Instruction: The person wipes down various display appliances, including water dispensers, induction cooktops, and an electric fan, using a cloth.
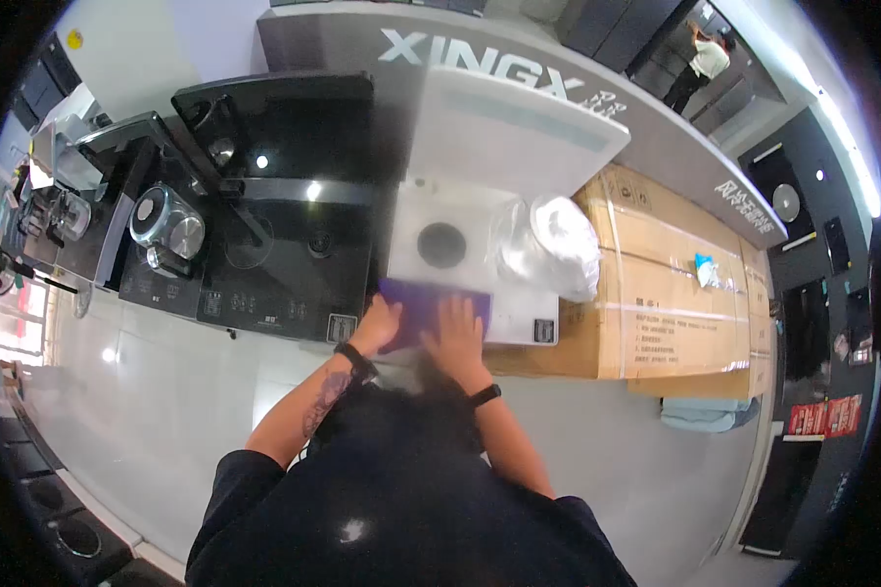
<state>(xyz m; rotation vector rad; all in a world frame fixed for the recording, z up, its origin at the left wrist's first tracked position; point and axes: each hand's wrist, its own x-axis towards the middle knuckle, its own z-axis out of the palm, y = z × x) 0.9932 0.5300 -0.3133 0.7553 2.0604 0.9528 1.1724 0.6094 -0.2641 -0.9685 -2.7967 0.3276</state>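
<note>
A purple cloth (419,305) lies on the front left part of a white appliance top (514,318). My left hand (378,323) is at the cloth's left edge, its fingers closed on it. My right hand (456,331) rests flat on the cloth's right part, fingers spread. Behind the cloth is a dark round spot (441,245) on the white surface. A kettle-like item wrapped in clear plastic (558,247) stands at the right of the white top. A raised white lid (514,137) rises at the back.
To the left are a black glass cooktop (284,259) and a glass kettle (166,230). Large cardboard boxes (671,284) stand on the right, with a blue and white packet (706,270) on top. A person (703,68) stands far off at the upper right.
</note>
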